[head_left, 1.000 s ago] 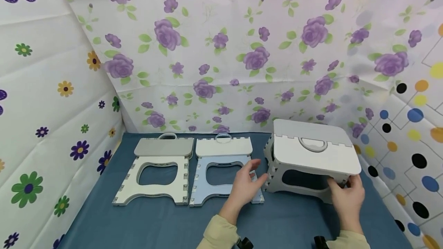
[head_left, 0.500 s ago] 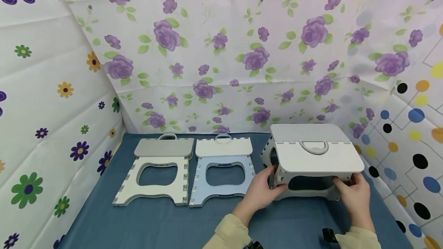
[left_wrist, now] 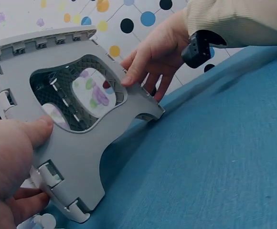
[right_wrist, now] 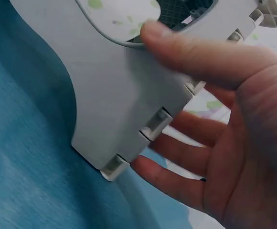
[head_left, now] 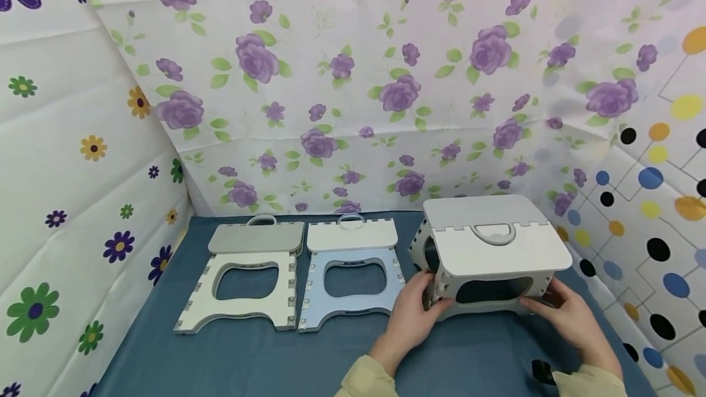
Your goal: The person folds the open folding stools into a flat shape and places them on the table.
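An unfolded folding step stool, with a grey-and-white top and a grey handle, stands on the right. My left hand holds its front left leg, thumb on the front panel and fingers round the side edge. At the front right leg is my right hand. In the right wrist view, that hand's thumb lies on the grey panel near the cutout, with the fingers behind the hinged edge. Left of it, a folded stool in white and light blue lies flat.
Farther left lies another folded stool, grey and cream, close beside the blue one. A blue cloth covers the table. Flowered sheets hang behind and on the left, and a dotted sheet hangs on the right.
My left hand has moved right from beside the stool onto its front left leg. The unfolded stool has turned squarer to the view. My right hand has kept hold and swung outward slightly.
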Demonstrator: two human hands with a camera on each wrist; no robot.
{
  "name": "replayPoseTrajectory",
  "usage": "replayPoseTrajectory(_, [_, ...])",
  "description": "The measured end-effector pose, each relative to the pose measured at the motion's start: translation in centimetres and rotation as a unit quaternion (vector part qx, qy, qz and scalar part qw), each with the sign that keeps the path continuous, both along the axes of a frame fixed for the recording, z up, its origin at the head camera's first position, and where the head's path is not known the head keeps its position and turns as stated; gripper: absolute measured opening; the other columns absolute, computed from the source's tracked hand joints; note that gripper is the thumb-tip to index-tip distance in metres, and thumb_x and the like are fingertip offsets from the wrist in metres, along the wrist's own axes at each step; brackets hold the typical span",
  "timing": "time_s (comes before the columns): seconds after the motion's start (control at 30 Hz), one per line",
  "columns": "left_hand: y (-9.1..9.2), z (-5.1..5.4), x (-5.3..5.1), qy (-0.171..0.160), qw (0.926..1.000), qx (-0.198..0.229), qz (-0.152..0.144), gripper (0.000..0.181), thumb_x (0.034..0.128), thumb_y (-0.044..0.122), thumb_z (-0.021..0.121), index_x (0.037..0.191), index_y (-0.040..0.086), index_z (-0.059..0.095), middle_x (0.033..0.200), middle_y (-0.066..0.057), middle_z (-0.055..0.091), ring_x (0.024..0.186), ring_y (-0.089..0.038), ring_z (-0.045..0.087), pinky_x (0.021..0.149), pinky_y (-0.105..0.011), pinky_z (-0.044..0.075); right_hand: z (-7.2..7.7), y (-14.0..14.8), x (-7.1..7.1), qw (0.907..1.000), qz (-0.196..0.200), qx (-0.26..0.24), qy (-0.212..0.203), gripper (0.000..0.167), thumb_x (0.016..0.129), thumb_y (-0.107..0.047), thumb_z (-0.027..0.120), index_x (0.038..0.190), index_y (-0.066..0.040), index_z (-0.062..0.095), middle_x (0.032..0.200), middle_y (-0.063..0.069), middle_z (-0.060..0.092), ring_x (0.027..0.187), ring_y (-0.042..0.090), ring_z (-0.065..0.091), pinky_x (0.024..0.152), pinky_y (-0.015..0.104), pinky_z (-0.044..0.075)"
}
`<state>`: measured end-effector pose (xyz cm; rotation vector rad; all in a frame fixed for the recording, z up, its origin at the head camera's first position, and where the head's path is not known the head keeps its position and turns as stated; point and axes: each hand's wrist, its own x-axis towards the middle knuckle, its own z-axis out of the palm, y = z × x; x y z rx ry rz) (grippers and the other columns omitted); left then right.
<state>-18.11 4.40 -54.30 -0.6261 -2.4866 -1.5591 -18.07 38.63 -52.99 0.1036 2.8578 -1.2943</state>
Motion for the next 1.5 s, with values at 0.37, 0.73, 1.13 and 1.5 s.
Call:
replayPoseTrajectory(0.37, [0.1,-0.2,1.6,-0.044,0.9979,-0.018,0.044,0.046,0.0925,0.038,0.088,0.132,0.023,0.068,0.098,0.006,0.072,0.070,-0.001,0.051,0.061,-0.020,0.041,-0.6,-0.4,-1.1,0.9951,-0.009,0.024,-0.095,0.100,0.091,-0.056,0.084,0.152,0.011,0.042,0.138,0.036,0.057,0.116,0.043,0.062,0.088,0.052,0.055])
replayPoseTrajectory(0.73, [0.1,-0.1,1.7,-0.032,0.9977,-0.049,0.035,0.042,0.0998,0.032,0.079,0.136,0.019,0.062,0.113,0.000,0.076,0.093,-0.004,0.071,0.071,-0.025,0.055,0.2,-1.0,-1.6,0.9917,0.013,0.001,-0.128,0.104,0.098,-0.057,0.075,0.161,0.010,0.027,0.150,0.039,0.046,0.126,0.047,0.055,0.097,0.060,0.051])
replayPoseTrajectory(1.13, [-0.1,-0.4,1.5,-0.042,0.9978,-0.042,0.030,0.045,0.0998,0.035,0.079,0.138,0.017,0.062,0.111,0.001,0.076,0.088,-0.002,0.069,0.068,-0.024,0.054,0.0,-1.4,-1.8,0.9915,0.021,0.009,-0.128,0.106,0.098,-0.052,0.078,0.161,0.013,0.022,0.154,0.043,0.039,0.132,0.053,0.051,0.101,0.063,0.050])
replayPoseTrajectory(1.5, [0.2,-0.3,1.3,-0.036,0.9976,-0.054,0.023,0.043,0.1001,0.035,0.078,0.138,0.022,0.062,0.118,0.003,0.076,0.098,-0.005,0.072,0.076,-0.027,0.058,-0.9,-1.1,-1.8,0.9965,0.002,0.021,-0.081,0.110,0.085,-0.049,0.091,0.154,0.013,0.033,0.146,0.042,0.048,0.124,0.052,0.057,0.092,0.058,0.054])
